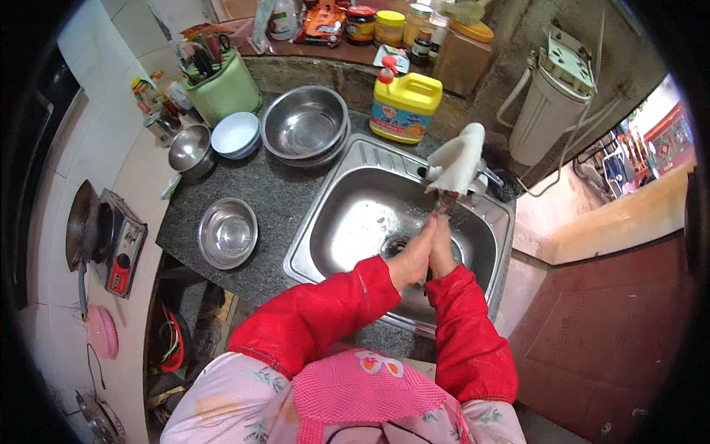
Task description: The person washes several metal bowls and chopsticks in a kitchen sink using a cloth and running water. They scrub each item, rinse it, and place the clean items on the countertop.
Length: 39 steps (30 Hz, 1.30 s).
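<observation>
My left hand (414, 257) and my right hand (442, 250) are pressed together over the stainless steel sink (355, 222), fingers pointing away from me. No object shows between the palms, and the fingertips are blurred. Just beyond them, a white cloth (459, 158) is draped over the faucet (491, 175), hiding most of it. What looks like running water meets my fingertips below the cloth. The drain (395, 245) lies partly behind my left hand. Red sleeve covers (327, 316) reach to both wrists.
A yellow detergent jug (406, 105) with a red pump stands behind the sink. Stacked steel basins (305, 123), white bowls (236, 135), a small steel bowl (191, 150) and another steel bowl (228, 233) sit on the stone counter (277, 211). A portable gas stove (119, 244) is at left.
</observation>
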Tool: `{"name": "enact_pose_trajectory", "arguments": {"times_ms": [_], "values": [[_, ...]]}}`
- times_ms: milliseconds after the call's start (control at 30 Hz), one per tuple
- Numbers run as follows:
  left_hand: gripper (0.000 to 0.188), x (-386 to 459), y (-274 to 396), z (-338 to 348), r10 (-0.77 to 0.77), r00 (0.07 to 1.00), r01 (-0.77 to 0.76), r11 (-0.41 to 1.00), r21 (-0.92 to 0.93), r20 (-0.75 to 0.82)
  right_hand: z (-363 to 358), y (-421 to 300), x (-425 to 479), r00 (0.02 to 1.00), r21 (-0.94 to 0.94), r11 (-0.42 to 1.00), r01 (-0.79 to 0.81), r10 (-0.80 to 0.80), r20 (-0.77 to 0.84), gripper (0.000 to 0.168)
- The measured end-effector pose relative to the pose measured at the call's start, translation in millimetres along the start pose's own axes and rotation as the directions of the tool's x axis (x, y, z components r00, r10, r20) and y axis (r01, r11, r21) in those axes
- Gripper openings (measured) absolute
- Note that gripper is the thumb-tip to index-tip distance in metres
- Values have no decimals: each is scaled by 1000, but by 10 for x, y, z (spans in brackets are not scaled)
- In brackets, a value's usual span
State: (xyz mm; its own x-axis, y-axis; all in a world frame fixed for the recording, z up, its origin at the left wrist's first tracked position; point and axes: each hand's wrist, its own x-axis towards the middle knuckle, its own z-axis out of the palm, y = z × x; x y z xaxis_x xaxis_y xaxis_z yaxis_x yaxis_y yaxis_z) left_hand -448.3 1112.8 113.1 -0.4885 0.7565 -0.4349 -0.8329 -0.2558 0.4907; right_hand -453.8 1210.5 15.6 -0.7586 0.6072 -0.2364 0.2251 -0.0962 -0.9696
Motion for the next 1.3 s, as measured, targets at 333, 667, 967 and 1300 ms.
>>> {"name": "enact_pose_trajectory", "arguments": {"times_ms": [333, 667, 967, 1300], "values": [[22, 275, 8, -314, -164, 986, 163, 970, -180, 10, 2, -286, -430, 984, -428, 898, 103, -31, 173, 34], [40, 469, 175, -366, -232, 957, 163, 928, -336, -176, -953, -986, -832, 770, -533, 598, 599, -245, 590, 43], [36, 308, -24, -114, -77, 964, 1, 958, -286, -254, -530, -339, -1246, 983, 71, 993, -91, 101, -156, 35], [25, 424, 202, -267, -133, 961, 54, 950, -308, -241, -529, -818, -1707, 853, 192, 859, -475, 395, 342, 34]]}}
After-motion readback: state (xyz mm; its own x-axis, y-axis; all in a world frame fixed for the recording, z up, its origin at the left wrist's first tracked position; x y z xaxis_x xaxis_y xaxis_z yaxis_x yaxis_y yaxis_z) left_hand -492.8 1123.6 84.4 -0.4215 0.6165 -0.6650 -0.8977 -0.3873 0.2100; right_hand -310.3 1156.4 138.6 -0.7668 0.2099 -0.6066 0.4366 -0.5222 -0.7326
